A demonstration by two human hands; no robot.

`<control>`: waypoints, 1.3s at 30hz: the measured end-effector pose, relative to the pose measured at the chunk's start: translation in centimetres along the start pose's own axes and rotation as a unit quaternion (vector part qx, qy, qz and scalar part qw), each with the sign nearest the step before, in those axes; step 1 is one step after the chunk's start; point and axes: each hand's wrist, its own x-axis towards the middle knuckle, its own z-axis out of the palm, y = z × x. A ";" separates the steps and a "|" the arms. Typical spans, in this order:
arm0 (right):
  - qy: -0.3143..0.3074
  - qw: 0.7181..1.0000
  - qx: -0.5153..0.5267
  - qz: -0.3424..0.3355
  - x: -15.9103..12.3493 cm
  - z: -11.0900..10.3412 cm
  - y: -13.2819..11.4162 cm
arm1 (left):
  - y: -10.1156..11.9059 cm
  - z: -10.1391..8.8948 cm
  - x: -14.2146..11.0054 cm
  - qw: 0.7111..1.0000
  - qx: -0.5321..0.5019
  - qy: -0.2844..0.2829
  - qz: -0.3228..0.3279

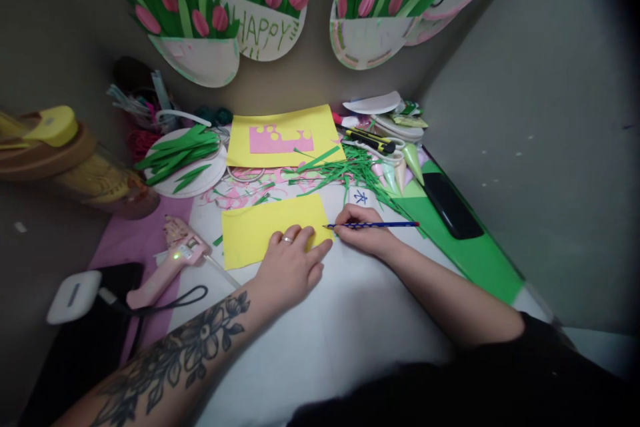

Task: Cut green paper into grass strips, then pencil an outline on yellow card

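Note:
My left hand (295, 260) lies with fingers spread on the lower right part of a small yellow sheet of paper (260, 230), holding it against the white table surface (385, 320). In my right hand (363, 230) is a blue pencil (395, 224), gripped near its point. The pencil's tip is at the right edge of the yellow paper, close to my left fingertips. No drawn mark can be made out on the sheet. Behind it lies a larger yellow sheet (285, 160) with a pink cut-out scrap (280, 142) on it.
Left stand a pink glue gun (165, 273), a white earbud case (74, 297) and a tumbler (100, 173). Green paper leaves (180, 147) rest on a white plate. Green scraps (350, 167), a utility knife (373, 140) and a black phone-like object (453, 205) lie right. Paper-tulip plates (373, 40) hang behind.

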 end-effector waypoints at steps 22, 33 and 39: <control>0.020 1.000 -0.001 0.003 -0.2 0.0 -0.4 | 0.0 0.0 0.0 1.000 0.006 0.003 -0.001; 0.023 0.999 -0.025 -0.011 -0.3 0.2 -0.3 | 0.0 -0.1 0.0 1.000 0.000 -0.001 -0.006; 0.019 0.999 -0.014 -0.021 -0.3 0.2 -0.3 | 0.0 0.0 0.0 1.000 0.006 0.001 0.000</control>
